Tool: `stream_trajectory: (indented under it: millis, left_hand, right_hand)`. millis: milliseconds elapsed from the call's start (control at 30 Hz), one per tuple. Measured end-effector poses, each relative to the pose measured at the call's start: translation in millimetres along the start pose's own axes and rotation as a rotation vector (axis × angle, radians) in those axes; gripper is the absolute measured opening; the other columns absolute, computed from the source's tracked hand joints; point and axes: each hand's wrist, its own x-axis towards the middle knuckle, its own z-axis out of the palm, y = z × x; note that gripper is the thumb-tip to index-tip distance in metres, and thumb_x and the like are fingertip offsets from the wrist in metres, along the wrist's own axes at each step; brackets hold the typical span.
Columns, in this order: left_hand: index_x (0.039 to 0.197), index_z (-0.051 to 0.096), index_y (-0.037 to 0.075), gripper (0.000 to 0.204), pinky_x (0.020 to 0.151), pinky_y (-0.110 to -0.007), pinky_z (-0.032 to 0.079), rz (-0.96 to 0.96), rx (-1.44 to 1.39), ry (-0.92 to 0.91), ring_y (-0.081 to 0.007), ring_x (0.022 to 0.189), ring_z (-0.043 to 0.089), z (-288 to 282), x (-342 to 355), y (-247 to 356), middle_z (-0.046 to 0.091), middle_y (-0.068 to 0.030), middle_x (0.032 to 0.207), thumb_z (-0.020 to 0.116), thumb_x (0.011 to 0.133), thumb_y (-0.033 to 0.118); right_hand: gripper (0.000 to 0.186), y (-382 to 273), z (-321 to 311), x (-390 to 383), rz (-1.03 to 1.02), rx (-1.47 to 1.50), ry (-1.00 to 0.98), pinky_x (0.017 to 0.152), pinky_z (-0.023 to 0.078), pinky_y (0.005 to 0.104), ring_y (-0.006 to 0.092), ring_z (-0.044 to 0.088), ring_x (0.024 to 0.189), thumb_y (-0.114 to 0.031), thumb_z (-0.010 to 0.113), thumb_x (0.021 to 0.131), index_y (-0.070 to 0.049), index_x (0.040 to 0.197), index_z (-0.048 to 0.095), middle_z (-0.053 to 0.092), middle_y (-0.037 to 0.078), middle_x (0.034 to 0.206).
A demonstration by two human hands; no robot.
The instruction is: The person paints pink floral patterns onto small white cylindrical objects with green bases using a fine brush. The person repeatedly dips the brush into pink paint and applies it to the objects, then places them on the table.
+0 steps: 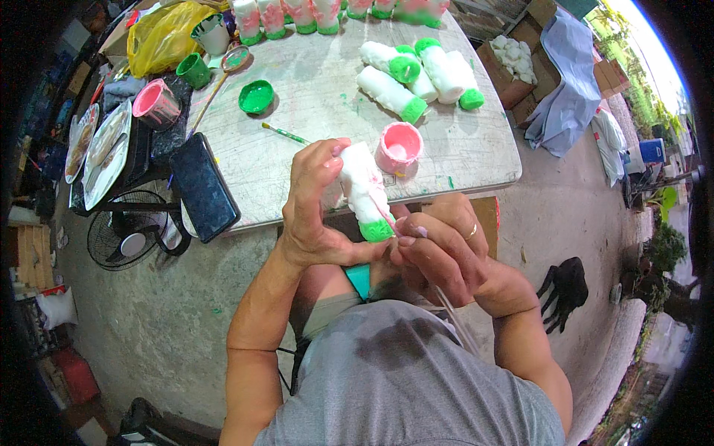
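Observation:
My left hand grips a white moulded cylinder, candle-like in shape, with a raised pattern and a green-painted end. Its green end points down toward me, and a faint pink line shows on its side. My right hand is closed round a thin paintbrush, whose pink tip touches the cylinder's side near the green end. Just beyond the cylinder stands a pink paint cup. A second brush lies on the table, left of the cup.
Several white cylinders with green ends lie on the white table, with pink-and-green ones along its far edge. A green paint dish, a dark phone and another pink cup are to the left. A fan stands below.

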Motion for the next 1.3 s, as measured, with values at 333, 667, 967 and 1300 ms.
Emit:
stream_trajectory:
  millis: [333, 667, 967, 1300]
  left_hand:
    - [0.155, 0.035, 0.014, 0.121, 0.108, -0.050, 0.043, 0.005, -0.063, -0.044, -0.0385, 0.130, 0.053, 0.2, -2.8, -6.2, 0.053, -0.0264, 0.143, 0.101, 0.056, 0.035]
    - [0.155, 0.035, 0.013, 0.123, 0.099, -0.044, 0.045, -0.014, -0.039, -0.017, -0.0349, 0.127, 0.054, 1.1, -2.3, -4.0, 0.054, -0.0238, 0.144, 0.101, 0.053, 0.033]
    - [0.148, 0.041, 0.005, 0.113, 0.092, -0.044, 0.051, -0.036, -0.055, 0.019, -0.0388, 0.121, 0.061, -1.5, 0.4, -1.5, 0.059, -0.0245, 0.135, 0.099, 0.055, 0.034]
    - [0.148, 0.040, 0.005, 0.114, 0.085, -0.039, 0.050, -0.018, -0.063, 0.018, -0.0368, 0.122, 0.061, -0.5, 1.0, -2.4, 0.059, -0.0243, 0.136, 0.099, 0.055, 0.033]
  right_hand:
    - [0.013, 6.5, 12.5, -12.4, 0.650, 0.400, 0.280, 0.076, 0.051, 0.0327, 0.0201, 0.062, 0.083, -0.010, 0.060, 0.106, 0.001, 0.108, 0.055, 0.065, 0.012, 0.090]
    - [0.014, 7.6, 12.9, -8.1, 0.663, 0.401, 0.255, 0.080, 0.050, 0.0315, 0.0185, 0.060, 0.086, -0.013, 0.057, 0.108, 0.000, 0.110, 0.053, 0.064, 0.012, 0.092]
    - [0.012, 8.3, 0.6, -18.6, 0.357, 0.286, 0.211, 0.073, 0.055, 0.0415, 0.0291, 0.070, 0.081, 0.003, 0.066, 0.092, -0.005, 0.100, 0.062, 0.071, 0.014, 0.094]
    - [0.021, 12.6, 0.7, -26.2, 0.347, 0.253, 0.179, 0.076, 0.055, 0.0405, 0.0293, 0.069, 0.085, 0.005, 0.069, 0.088, -0.005, 0.104, 0.061, 0.071, 0.013, 0.096]
